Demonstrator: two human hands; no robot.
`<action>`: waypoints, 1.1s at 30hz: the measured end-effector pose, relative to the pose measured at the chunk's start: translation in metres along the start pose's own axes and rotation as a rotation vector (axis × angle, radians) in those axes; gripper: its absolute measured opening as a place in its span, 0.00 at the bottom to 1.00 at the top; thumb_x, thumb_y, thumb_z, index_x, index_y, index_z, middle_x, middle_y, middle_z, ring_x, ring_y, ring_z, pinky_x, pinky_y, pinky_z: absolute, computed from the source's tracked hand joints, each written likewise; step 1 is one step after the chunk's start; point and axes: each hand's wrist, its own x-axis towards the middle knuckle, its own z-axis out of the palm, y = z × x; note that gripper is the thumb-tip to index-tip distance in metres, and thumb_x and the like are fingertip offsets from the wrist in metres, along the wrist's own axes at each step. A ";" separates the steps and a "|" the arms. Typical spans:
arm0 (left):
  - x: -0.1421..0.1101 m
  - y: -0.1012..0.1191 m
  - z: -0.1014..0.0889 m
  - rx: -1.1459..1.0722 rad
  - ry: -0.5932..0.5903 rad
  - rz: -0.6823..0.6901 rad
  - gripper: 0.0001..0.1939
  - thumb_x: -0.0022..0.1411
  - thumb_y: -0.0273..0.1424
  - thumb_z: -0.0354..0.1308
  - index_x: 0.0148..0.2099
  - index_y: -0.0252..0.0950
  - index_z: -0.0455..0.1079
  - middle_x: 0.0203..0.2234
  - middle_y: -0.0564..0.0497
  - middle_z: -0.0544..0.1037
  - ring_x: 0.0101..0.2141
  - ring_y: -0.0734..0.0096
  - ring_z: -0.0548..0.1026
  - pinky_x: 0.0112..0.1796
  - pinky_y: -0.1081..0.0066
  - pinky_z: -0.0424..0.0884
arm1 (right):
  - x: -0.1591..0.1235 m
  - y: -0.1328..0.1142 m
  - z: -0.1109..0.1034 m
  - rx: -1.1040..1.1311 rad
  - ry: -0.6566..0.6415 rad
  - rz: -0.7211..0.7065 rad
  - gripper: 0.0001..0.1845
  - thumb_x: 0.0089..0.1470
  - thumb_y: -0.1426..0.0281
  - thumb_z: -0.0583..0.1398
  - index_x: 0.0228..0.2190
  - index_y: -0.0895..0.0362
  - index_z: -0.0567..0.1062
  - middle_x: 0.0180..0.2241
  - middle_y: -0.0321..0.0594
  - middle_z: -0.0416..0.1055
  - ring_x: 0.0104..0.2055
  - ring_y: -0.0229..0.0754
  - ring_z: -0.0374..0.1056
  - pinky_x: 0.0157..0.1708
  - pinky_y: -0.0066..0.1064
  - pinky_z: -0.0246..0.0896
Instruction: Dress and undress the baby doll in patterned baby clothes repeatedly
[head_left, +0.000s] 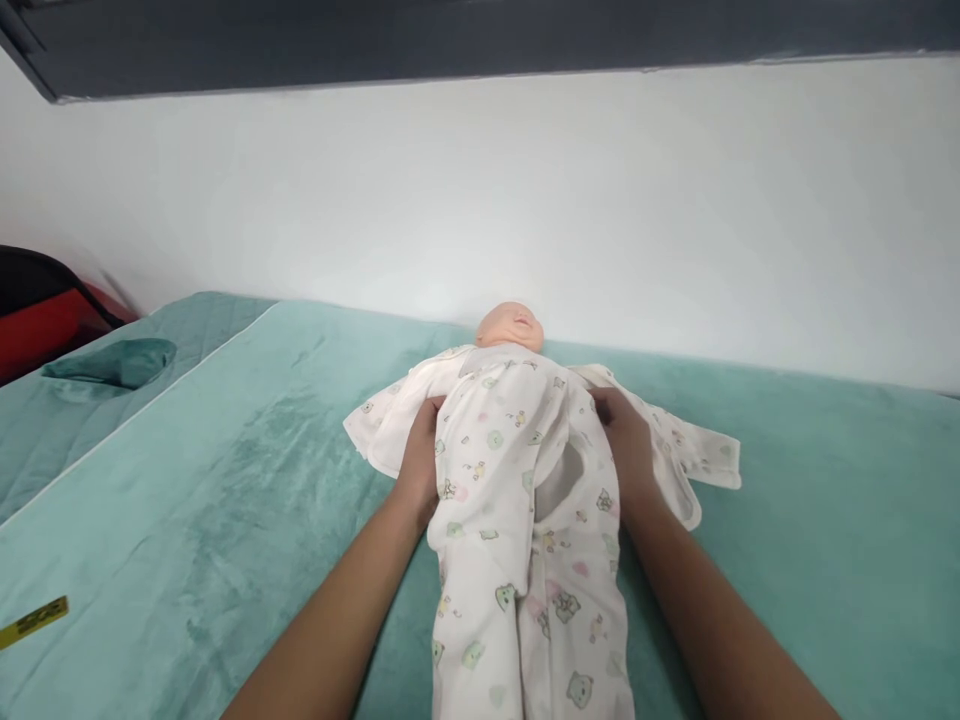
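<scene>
A baby doll (510, 328) lies on its back on the bed, its head toward the wall. White baby trousers (487, 500), printed with small animals, cover its body up to the chest, the legs stretching toward me. Under them a matching baby shirt (397, 415) is spread out, one sleeve to each side. My left hand (422, 455) grips the left side of the trousers near the waist, its fingertips hidden by cloth. On the opposite side my right hand (624, 440) is closed at the trousers' edge, fingers partly tucked behind the fabric. An oval opening shows at the crotch.
A teal plush sheet (247, 480) covers the bed, wrinkled at left. A white wall (480, 200) rises right behind the doll's head, with a dark panel (480, 40) above. At far left is a red and black bag (45, 315). A yellow strip (34, 622) lies lower left.
</scene>
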 end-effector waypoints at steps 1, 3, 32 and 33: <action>0.001 -0.001 0.000 0.007 0.017 0.016 0.11 0.53 0.29 0.56 0.41 0.36 0.72 0.39 0.51 0.78 0.40 0.66 0.73 0.43 0.67 0.68 | 0.001 -0.003 -0.001 -0.020 0.081 -0.021 0.13 0.51 0.58 0.60 0.37 0.52 0.76 0.38 0.41 0.78 0.41 0.52 0.70 0.41 0.41 0.63; 0.003 -0.002 -0.001 -0.007 0.053 0.020 0.11 0.51 0.29 0.57 0.40 0.36 0.72 0.38 0.51 0.79 0.37 0.67 0.73 0.41 0.68 0.69 | 0.006 -0.010 -0.003 -0.032 0.164 -0.079 0.12 0.53 0.58 0.60 0.36 0.51 0.77 0.38 0.41 0.78 0.41 0.49 0.70 0.42 0.40 0.63; 0.035 -0.019 -0.014 0.186 0.084 0.317 0.10 0.62 0.32 0.54 0.42 0.37 0.74 0.41 0.47 0.79 0.43 0.65 0.74 0.48 0.65 0.67 | 0.064 -0.045 0.027 -0.197 -0.269 -0.065 0.16 0.52 0.54 0.59 0.32 0.53 0.75 0.33 0.37 0.75 0.35 0.43 0.67 0.36 0.34 0.59; 0.036 -0.018 -0.015 0.224 0.076 0.343 0.10 0.63 0.32 0.53 0.43 0.37 0.74 0.41 0.47 0.79 0.43 0.64 0.74 0.48 0.65 0.67 | 0.064 -0.048 0.025 -0.184 -0.302 -0.045 0.17 0.51 0.53 0.60 0.32 0.54 0.75 0.33 0.37 0.75 0.35 0.43 0.67 0.35 0.33 0.59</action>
